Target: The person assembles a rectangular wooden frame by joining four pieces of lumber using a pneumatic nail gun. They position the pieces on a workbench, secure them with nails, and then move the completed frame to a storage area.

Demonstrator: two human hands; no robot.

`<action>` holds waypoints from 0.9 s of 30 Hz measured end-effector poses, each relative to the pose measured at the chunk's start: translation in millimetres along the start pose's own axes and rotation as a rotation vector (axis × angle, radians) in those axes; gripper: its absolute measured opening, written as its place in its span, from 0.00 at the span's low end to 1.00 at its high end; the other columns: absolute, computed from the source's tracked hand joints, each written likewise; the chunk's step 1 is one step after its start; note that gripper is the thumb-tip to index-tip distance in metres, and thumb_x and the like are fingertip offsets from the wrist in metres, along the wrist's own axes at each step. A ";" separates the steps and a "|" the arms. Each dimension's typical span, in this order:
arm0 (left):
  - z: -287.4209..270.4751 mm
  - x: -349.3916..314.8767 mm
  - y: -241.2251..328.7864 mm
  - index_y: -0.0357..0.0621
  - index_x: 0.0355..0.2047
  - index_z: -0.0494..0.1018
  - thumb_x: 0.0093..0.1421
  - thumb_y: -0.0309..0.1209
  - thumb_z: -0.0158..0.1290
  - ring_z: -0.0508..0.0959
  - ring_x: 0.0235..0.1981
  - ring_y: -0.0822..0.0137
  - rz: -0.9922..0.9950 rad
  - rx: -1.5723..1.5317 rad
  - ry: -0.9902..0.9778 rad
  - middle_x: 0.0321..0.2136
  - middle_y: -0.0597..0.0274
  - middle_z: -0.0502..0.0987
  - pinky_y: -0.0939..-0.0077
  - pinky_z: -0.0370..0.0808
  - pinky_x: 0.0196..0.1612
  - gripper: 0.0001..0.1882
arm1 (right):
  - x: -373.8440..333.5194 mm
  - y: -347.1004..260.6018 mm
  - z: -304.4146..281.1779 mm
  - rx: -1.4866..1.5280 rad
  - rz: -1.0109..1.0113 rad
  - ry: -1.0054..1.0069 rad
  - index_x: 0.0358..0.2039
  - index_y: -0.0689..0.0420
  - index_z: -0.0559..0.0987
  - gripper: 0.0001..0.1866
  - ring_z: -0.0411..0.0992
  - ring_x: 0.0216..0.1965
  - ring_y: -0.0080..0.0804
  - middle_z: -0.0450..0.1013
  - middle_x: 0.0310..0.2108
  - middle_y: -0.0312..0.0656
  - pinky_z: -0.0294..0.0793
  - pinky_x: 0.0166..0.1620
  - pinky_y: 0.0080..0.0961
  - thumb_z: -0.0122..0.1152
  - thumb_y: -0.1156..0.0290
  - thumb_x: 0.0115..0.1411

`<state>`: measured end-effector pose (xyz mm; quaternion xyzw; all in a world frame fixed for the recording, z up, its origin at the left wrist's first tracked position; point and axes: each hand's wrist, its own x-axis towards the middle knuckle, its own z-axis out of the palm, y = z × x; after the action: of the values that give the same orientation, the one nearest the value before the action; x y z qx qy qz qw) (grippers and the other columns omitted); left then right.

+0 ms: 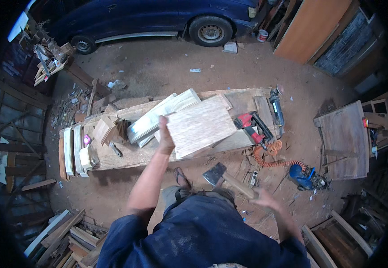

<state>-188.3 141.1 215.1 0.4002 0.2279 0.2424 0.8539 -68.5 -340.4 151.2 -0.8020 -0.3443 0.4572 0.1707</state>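
Note:
My left hand (166, 138) grips the left edge of a pale rectangular wooden board (203, 126), which is tilted above the workbench (106, 156) and slightly blurred. My right hand (265, 199) is closed round the handle end of a hatchet (238, 184). Its dark metal head points left, in front of the bench and apart from the board. Beneath and behind the board lie several pale planks (169, 109). A red and black nail gun (250, 127) rests just right of the board.
An angle grinder (276, 107) lies at the bench's right end. An orange coiled hose (274, 163) runs to a blue compressor (303, 176) on the floor. Stacked boards (72, 149) and a brush (115, 150) are at the left. A blue van (149, 18) stands beyond; scrap timber (75, 241) lies near.

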 end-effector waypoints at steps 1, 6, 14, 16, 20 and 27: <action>-1.7 8.3 -11.3 0.37 0.68 0.60 0.55 0.81 0.43 0.72 0.62 0.53 0.039 0.032 -0.049 0.62 0.46 0.70 0.56 0.70 0.64 0.61 | -14.0 -6.3 5.2 0.095 -0.001 0.005 0.47 0.62 0.79 0.30 0.78 0.46 0.58 0.79 0.41 0.60 0.78 0.48 0.43 0.75 0.55 0.50; 11.1 29.0 -38.5 0.32 0.57 0.72 0.58 0.73 0.49 0.76 0.56 0.58 0.184 0.023 -0.084 0.52 0.49 0.77 0.62 0.71 0.60 0.51 | -26.7 -87.4 10.2 -0.124 0.187 -0.005 0.45 0.61 0.80 0.23 0.78 0.44 0.60 0.79 0.40 0.60 0.77 0.47 0.47 0.69 0.56 0.57; -4.3 -5.0 6.9 0.31 0.52 0.72 0.66 0.46 0.51 0.73 0.50 0.70 0.122 0.380 -0.262 0.46 0.59 0.77 0.75 0.69 0.54 0.28 | -71.1 -197.0 -45.5 -0.047 0.110 0.070 0.50 0.61 0.78 0.30 0.79 0.43 0.57 0.79 0.38 0.59 0.77 0.45 0.46 0.65 0.45 0.63; -5.1 -10.0 14.6 0.31 0.53 0.72 0.66 0.44 0.51 0.73 0.49 0.71 0.127 0.328 -0.295 0.46 0.60 0.77 0.75 0.69 0.54 0.26 | -75.4 -240.6 -71.3 0.025 -0.020 0.162 0.52 0.60 0.76 0.29 0.78 0.44 0.61 0.78 0.40 0.60 0.76 0.46 0.49 0.64 0.47 0.65; 2.6 -19.3 15.5 0.35 0.49 0.72 0.66 0.44 0.51 0.71 0.45 0.73 0.044 0.326 -0.091 0.41 0.64 0.75 0.76 0.68 0.51 0.22 | -75.8 -302.5 -107.6 -0.100 -0.118 0.351 0.53 0.62 0.73 0.28 0.77 0.45 0.61 0.77 0.41 0.61 0.75 0.46 0.50 0.64 0.50 0.64; -12.6 -6.4 9.4 0.42 0.38 0.70 0.69 0.42 0.49 0.65 0.34 0.78 0.162 0.324 -0.326 0.30 0.73 0.68 0.80 0.64 0.39 0.14 | -51.0 -323.7 -115.5 -0.347 -0.023 0.316 0.46 0.64 0.72 0.24 0.77 0.37 0.66 0.77 0.33 0.61 0.74 0.41 0.53 0.63 0.53 0.65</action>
<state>-202.8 149.8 216.6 0.5828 0.0901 0.2027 0.7817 -116.1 -143.7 433.7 -0.8771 -0.3958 0.2578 0.0870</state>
